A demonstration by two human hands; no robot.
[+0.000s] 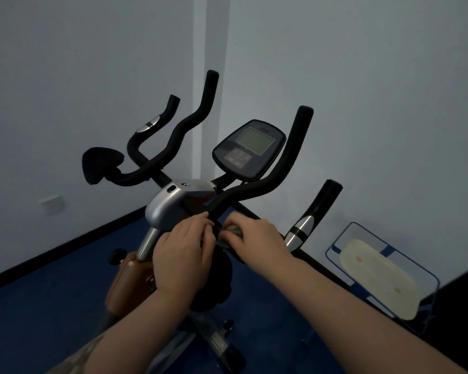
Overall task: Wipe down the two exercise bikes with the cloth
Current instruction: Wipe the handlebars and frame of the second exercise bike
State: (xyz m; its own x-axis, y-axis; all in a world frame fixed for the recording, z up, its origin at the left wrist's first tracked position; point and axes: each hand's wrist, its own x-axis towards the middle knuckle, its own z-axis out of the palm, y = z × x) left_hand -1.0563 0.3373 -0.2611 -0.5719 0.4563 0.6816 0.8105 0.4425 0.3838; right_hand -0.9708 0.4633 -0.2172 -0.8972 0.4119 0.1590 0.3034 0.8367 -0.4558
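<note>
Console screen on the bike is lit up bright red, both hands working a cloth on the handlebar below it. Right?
Not quite. The head view shows the console screen a dull grey-green, not red. The rest holds: left hand and right hand meet on a cloth at the handlebar below the console.

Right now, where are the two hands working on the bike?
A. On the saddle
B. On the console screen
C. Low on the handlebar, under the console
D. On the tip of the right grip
C: the left hand and right hand meet low on the handlebar, the right one gripping a grey cloth, well below the console.
</note>
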